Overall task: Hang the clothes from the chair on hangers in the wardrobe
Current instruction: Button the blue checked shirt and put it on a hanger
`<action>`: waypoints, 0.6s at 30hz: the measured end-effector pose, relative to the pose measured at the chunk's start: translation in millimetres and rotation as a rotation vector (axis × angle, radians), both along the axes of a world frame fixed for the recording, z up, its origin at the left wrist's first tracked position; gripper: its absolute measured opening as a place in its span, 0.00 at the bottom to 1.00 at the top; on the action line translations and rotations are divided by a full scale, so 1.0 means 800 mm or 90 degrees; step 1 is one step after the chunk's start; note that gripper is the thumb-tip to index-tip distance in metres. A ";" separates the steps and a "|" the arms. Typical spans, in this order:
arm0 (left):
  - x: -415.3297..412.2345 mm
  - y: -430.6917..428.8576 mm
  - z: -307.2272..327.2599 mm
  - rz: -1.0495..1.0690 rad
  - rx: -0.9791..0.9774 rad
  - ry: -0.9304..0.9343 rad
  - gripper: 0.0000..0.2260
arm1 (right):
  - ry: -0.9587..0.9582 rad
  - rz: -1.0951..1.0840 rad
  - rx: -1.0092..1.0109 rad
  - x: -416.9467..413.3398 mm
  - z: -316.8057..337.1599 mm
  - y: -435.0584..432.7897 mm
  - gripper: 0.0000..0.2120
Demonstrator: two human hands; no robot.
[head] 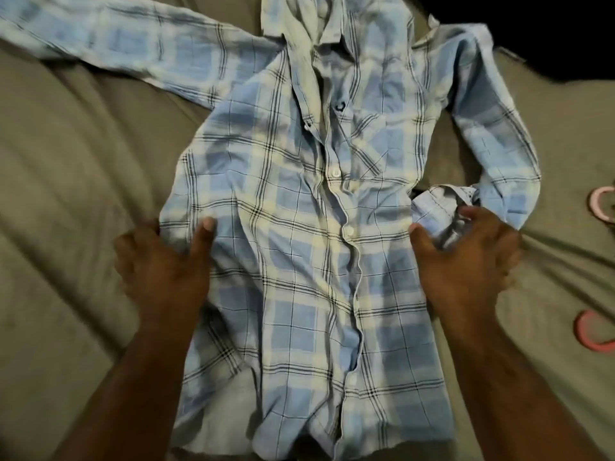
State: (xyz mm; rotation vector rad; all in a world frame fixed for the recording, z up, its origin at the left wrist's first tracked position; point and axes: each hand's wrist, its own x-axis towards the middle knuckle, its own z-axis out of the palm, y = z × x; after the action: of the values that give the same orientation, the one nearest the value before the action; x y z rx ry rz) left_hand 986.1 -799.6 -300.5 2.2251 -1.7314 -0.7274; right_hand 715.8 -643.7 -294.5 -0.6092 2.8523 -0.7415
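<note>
A light-blue plaid shirt lies face up and buttoned on a grey-brown bed sheet, collar at the top and both sleeves spread out. My left hand is at the shirt's left side seam, with the thumb on top of the cloth and the curled fingers at its edge, pinching it. My right hand is at the shirt's right edge, beside the folded-back cuff. Its thumb touches the edge and its blurred fingers curve loosely over the cuff. Parts of two pink hangers show at the right border.
The sheet is creased around the shirt. A dark gap lies beyond the bed's top right corner. The hangers rest on the sheet to the right of the shirt, apart from it.
</note>
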 end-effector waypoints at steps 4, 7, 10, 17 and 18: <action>0.006 0.032 0.017 -0.073 0.009 0.070 0.23 | -0.102 -0.238 -0.034 0.012 0.002 0.040 0.42; 0.009 0.049 0.032 -0.020 0.048 0.132 0.15 | -0.198 -0.224 0.009 0.016 0.012 0.059 0.42; 0.018 0.060 0.033 -0.055 0.065 0.148 0.14 | -0.307 -0.057 0.071 0.032 0.032 0.054 0.24; 0.054 0.075 0.050 -0.089 0.077 0.160 0.18 | -0.406 0.021 0.055 0.048 0.073 0.054 0.14; 0.058 0.080 0.057 -0.089 0.074 0.174 0.18 | -0.429 0.004 0.030 0.051 0.076 0.057 0.13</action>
State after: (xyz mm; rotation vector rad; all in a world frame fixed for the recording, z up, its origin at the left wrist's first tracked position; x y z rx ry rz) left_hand 1032.8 -735.9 -254.7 1.9747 -1.7572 -1.1322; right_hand 756.8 -598.1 -233.6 -0.2819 2.2358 -0.7057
